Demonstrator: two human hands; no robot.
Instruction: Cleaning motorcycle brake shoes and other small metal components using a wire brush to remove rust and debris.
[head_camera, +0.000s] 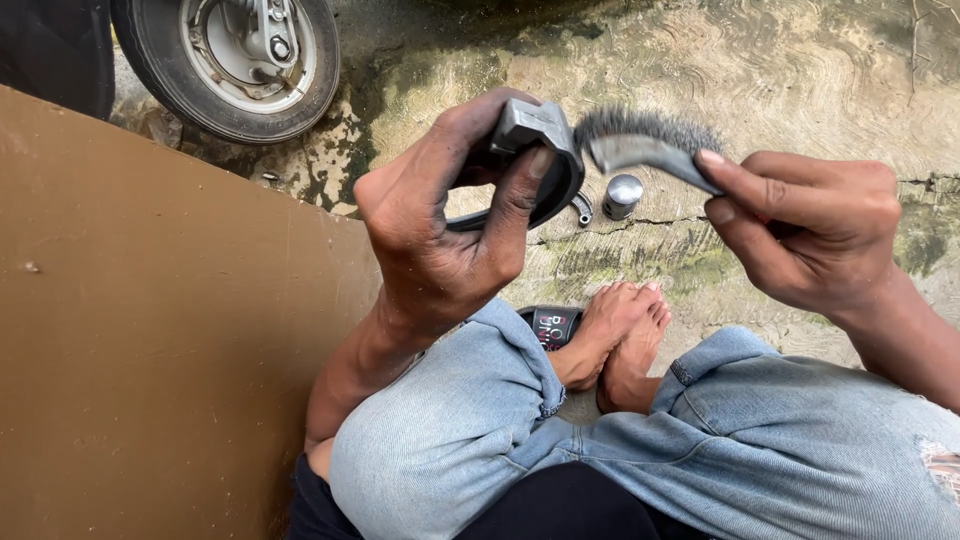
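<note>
The left hand (440, 235) is clenched around a curved grey brake shoe (535, 150), held up at centre frame. At three o'clock from it, the right hand (805, 230) pinches the handle of a wire brush (645, 140), its bristles touching the shoe's end. This looks like the scrubbing step; the next stroke calls for a firm hold and bristles dragged along the curved face. On the concrete ground (800, 70) beyond lie a small metal cap (622, 192) and, possibly, a spring (583, 208). A wheel (230, 60) stands at eleven o'clock.

Stained, cracked concrete floor (760, 70) beside a brown panel (150, 350), in daylight.
</note>
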